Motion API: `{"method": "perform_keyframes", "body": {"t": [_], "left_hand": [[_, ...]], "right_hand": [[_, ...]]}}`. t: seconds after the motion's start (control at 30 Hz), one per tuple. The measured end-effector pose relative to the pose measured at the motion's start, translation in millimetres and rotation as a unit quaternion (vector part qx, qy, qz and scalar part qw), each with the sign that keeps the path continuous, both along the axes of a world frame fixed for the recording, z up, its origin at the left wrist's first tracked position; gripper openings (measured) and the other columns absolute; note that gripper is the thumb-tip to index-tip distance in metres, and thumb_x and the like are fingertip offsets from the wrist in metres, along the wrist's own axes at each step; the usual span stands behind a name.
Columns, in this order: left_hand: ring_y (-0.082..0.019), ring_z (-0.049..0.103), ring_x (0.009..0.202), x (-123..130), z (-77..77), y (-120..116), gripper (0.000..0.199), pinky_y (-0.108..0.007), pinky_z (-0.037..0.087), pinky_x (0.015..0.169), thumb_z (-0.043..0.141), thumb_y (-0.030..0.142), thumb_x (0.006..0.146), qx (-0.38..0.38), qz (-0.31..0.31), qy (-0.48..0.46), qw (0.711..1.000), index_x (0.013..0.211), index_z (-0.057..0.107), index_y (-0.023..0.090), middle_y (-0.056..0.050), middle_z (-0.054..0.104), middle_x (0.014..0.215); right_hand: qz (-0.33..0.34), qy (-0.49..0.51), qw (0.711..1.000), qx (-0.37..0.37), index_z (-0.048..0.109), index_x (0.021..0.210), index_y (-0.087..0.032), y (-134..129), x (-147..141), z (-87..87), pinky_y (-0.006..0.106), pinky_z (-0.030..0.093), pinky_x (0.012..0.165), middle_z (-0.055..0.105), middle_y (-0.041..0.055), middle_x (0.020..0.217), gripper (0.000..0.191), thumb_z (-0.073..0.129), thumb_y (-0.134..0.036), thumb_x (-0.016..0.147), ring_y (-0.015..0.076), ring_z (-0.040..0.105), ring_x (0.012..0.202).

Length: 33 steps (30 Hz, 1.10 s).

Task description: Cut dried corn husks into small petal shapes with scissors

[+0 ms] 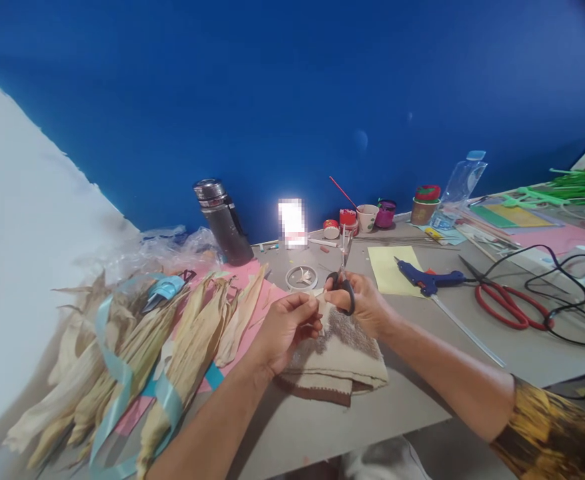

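Observation:
My right hand [365, 303] is closed round the black handles of a small pair of scissors [345, 293], whose blades point up and away from me. Just left of it, my left hand [292, 327] has its fingers pinched together near the scissor handles; whatever they hold is too small to make out. Beneath both hands lies a folded beige and brown cloth [342, 363]. A white ring [288, 279] with a small pale piece inside stands right behind the hands.
Dried husks [187, 347] and a light blue ribbon [122, 373] cover the left side. Behind stand a dark flask [227, 230], a paper cup [367, 218] and a tilted plastic bottle [457, 190]. At right lie a blue glue gun [430, 277], red-handled scissors [507, 307] and black cables.

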<state>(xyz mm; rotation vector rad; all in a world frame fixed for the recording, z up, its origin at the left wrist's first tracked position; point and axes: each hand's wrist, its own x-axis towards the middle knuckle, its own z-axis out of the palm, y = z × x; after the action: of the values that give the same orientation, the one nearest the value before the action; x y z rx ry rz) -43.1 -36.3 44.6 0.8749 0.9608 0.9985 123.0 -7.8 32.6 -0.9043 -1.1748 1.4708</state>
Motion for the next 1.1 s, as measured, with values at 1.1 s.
{"method": "perform_keyframes", "body": {"t": [1.1], "left_hand": [[-0.012, 0.054, 0.058, 9.8, -4.0, -1.2, 0.013, -0.022, 0.040, 0.058, 0.079, 0.016, 0.063, 0.215, 0.133, 0.152, 0.956, 0.061, 0.066, 0.018, 0.002, 0.062, 0.060]], "right_hand": [[0.024, 0.112, 0.989, -0.089, 0.060, 0.077, -0.017, 0.7, -4.1, -3.9, 0.021, 0.025, 0.047, 0.048, -0.0052, 0.062, 0.028, 0.078, -0.024, 0.056, 0.0075, 0.036, 0.053]]}}
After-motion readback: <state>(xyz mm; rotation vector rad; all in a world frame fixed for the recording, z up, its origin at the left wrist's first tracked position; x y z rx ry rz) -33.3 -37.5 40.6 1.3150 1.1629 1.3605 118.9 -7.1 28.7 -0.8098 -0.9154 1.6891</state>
